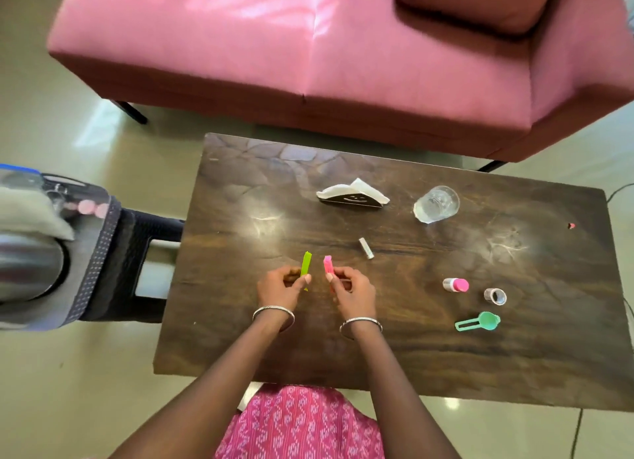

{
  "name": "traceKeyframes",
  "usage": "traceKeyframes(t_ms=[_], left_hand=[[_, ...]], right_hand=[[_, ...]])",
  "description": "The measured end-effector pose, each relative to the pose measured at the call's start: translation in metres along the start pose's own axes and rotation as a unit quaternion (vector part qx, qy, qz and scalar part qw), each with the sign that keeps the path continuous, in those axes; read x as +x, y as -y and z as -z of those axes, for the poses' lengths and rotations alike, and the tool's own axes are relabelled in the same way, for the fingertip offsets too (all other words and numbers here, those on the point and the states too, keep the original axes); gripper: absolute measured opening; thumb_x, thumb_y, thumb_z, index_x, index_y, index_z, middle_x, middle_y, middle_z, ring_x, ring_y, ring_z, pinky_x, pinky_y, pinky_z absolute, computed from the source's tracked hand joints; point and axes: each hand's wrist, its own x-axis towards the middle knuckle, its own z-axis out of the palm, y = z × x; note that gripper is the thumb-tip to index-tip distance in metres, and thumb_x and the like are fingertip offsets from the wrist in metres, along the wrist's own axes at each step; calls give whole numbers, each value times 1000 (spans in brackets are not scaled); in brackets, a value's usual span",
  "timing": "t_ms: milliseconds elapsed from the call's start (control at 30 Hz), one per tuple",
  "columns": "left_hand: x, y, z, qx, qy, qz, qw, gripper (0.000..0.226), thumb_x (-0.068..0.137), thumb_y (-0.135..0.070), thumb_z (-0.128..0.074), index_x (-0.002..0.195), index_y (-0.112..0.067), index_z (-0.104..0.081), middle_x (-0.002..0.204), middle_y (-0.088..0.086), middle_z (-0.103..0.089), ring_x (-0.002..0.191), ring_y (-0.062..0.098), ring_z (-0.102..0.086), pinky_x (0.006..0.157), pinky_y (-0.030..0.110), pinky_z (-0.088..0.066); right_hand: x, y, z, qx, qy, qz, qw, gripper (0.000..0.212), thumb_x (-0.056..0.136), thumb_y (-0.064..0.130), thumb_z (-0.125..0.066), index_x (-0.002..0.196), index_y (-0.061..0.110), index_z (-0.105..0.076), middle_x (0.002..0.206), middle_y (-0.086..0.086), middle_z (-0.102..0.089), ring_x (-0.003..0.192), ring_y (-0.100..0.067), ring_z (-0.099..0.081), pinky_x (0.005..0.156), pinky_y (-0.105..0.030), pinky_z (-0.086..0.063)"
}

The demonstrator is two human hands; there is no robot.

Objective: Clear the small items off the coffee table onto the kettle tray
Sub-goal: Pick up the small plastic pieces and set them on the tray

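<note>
Gripping a green stick (305, 265) in the curled fingers of the left hand (281, 287) and a pink stick (328, 266) in those of the right hand (353, 290), side by side but apart, over the table (240, 338). Lying on the table, read from the hands: tube (366, 248) at 1 o'clock, napkin holder (353, 199) at 12, glass (437, 203) at 2, bottle (455, 284), tape (495, 295) and scoop (478, 321) at 3 to 4. Standing off the table at 9 o'clock: tray (99, 253) bearing kettle (27, 266).

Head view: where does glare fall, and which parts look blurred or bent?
Head view: bright glare patches on the coffee table; head view: sofa and kettle at the edges look soft; head view: table edges slant from wide-angle distortion.
</note>
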Motion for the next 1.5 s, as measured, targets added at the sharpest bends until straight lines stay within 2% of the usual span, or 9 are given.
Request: traceKeyframes(t_ms=[200,333,400,500,600,733,1033,1167,1500], left_hand=[[-4,13,87,-114,-2,35,993,22,80,-13,-77,100,-5,-75,79,6,-74,65,9,-69,62,30,-59],[-2,23,149,-161,8,41,986,25,80,-10,-77,104,-4,-71,88,14,-73,75,21,-68,68,39,-59],[2,29,178,-177,17,38,983,25,80,-11,-77,104,-9,-71,90,11,-74,81,22,-70,73,44,-59],[7,40,227,-207,32,40,977,18,80,-15,-77,96,-20,-73,87,3,-76,84,20,-72,72,37,-61],[15,46,263,-252,29,54,966,21,82,-12,-74,102,-9,-71,87,7,-75,82,21,-71,66,30,-60],[28,56,307,-274,8,74,959,28,84,-9,-72,111,0,-68,96,19,-72,81,23,-69,64,26,-57],[69,92,370,-344,-20,110,932,29,84,-14,-72,112,-4,-69,99,19,-73,82,25,-66,67,30,-54],[91,103,388,-362,-22,124,924,31,84,-13,-72,113,-1,-68,97,19,-72,79,25,-61,68,30,-54],[162,127,413,-347,-6,164,924,24,89,-12,-66,109,1,-67,81,10,-70,61,11,-69,55,19,-54]], right_hand=[[-34,60,-66,97,60,-16,993,13,93,11,-63,105,9,-70,77,-2,-67,73,-18,-60,62,-32,-50],[-53,100,-116,211,105,-55,970,19,95,7,-61,114,5,-62,84,-13,-68,65,-13,-59,47,-19,-43],[-60,116,-140,225,125,-62,964,17,96,6,-59,112,2,-61,81,-11,-67,61,-10,-57,47,-18,-41],[-69,142,-184,231,141,-59,961,15,96,2,-56,110,-1,-60,81,-13,-65,61,-15,-55,48,-18,-43],[-75,161,-221,232,144,-55,960,13,95,2,-58,107,-1,-63,86,-19,-65,66,-22,-55,54,-25,-46],[-78,181,-270,183,162,-40,969,9,96,7,-59,98,8,-67,84,-15,-65,72,-26,-57,60,-32,-48],[-61,216,-356,-23,150,63,986,11,90,13,-66,94,12,-77,88,-10,-76,76,-21,-66,76,-43,-57],[-50,225,-390,-39,137,41,989,9,90,13,-67,89,14,-76,84,-13,-76,76,-33,-70,79,-50,-57],[-7,222,-456,-98,165,11,981,14,92,19,-63,89,15,-76,81,-9,-76,76,-29,-73,79,-46,-60]])
